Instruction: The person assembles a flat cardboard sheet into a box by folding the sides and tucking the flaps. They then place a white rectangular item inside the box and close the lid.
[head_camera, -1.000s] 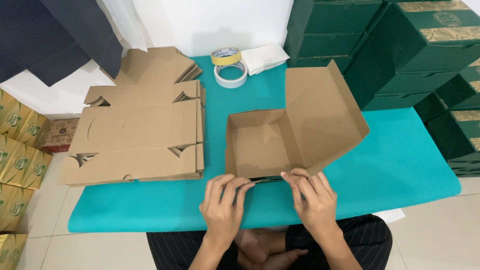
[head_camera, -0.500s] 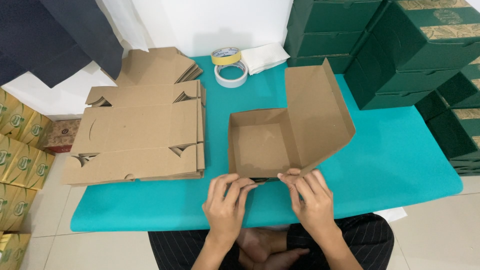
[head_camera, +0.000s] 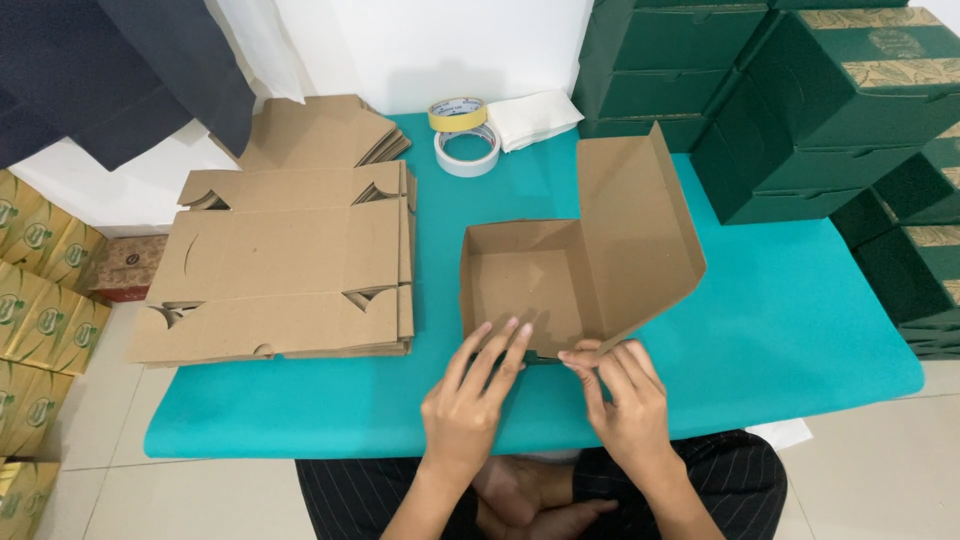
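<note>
Half-folded brown corrugated cardboard box (head_camera: 545, 285) sits mid-worktop on the smooth teal worktop (head_camera: 790, 310), lid flap tilted up rightward. Left hand (head_camera: 468, 405), fingers extended flat, presses the near wall. Right hand (head_camera: 625, 400) has a narrow pinching grip on the front edge. Stack of flat die-cut cardboard blanks (head_camera: 285, 265) lies to the left.

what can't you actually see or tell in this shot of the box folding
- Head view: the near wall of the cardboard box is hidden behind the left hand and right hand, so its fold cannot be checked.
- Head view: the green boxes are cut off by the top and right edges, so their count is unknown.
- Head view: the stack of flat cardboard hides its lower sheets, so their number is unknown.
- Head view: the tape rolls are too small to judge what is left.
</note>
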